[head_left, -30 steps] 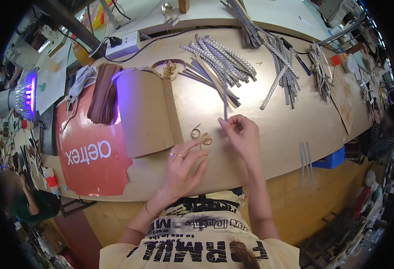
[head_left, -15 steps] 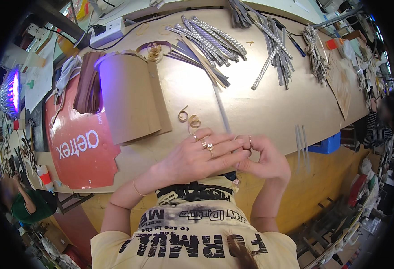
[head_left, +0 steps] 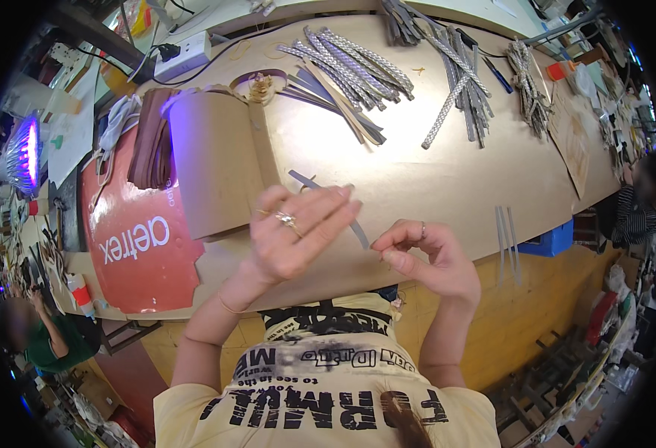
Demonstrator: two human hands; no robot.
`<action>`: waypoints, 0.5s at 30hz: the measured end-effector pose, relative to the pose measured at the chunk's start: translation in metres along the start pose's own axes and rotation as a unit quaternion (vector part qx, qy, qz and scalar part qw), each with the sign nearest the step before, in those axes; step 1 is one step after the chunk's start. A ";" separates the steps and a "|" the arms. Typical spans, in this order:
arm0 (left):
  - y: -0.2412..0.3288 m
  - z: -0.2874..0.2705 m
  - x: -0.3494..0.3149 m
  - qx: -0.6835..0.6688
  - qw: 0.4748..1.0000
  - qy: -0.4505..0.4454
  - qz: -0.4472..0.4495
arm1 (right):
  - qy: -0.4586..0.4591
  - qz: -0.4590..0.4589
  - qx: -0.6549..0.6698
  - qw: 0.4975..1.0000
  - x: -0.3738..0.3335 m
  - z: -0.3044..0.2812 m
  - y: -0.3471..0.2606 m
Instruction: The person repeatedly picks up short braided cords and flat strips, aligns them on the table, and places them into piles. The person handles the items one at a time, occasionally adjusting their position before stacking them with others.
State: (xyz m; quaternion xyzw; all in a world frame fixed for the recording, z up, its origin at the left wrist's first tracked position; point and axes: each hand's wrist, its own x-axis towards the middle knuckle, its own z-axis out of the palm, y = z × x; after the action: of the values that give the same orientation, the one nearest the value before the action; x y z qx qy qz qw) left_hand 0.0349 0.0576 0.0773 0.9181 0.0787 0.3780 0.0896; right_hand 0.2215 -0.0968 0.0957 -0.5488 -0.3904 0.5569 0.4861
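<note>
A thin grey strip [head_left: 360,234] runs slantwise across the table top in front of me. My left hand [head_left: 291,228], with rings on it, is over its middle, fingers stretched out and flat; the strip's far end shows beyond them. Close to the strip's near end is my right hand [head_left: 436,261], its thumb and forefinger bent together in a pinch. Whatever sits between those fingertips is too small to make out, and I cannot tell whether they touch the strip.
Brown sheets [head_left: 212,164] and a red board [head_left: 145,250] lie to the left. Braided silver cords [head_left: 354,67] and grey strips [head_left: 474,108] are bundled farther back. Two pale strips [head_left: 507,243] hang over the table's front edge, by a blue bin [head_left: 548,240].
My hands have come apart, the left moving left. The grey strip has shifted toward me and to the left and now slants under my left fingers.
</note>
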 end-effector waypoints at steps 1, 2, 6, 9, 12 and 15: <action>-0.002 -0.001 -0.001 0.015 1.000 0.018 -0.020 | 0.011 -0.013 0.007 1.000 0.000 0.002 -0.001; -0.002 -0.002 -0.002 0.022 0.999 0.021 -0.030 | 0.019 -0.010 0.014 1.000 0.001 0.005 -0.001; 0.006 0.000 -0.004 0.054 0.997 0.036 -0.049 | 0.060 -0.025 0.095 0.993 0.004 0.024 -0.001; 0.007 0.002 -0.006 0.061 0.996 0.043 -0.048 | 0.084 -0.043 0.126 0.987 0.004 0.032 -0.004; 0.009 0.002 -0.006 0.052 0.997 0.035 -0.045 | 0.113 -0.061 0.086 0.988 0.005 0.035 -0.008; 0.020 0.009 -0.005 -0.021 0.995 0.070 -0.066 | 0.121 -0.094 0.021 0.988 0.007 0.036 -0.013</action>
State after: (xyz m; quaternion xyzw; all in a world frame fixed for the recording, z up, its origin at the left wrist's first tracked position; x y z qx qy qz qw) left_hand 0.0394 0.0366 0.0719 0.8801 0.1368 0.4364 0.1278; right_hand 0.1881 -0.0840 0.1096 -0.5629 -0.3667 0.4461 0.5914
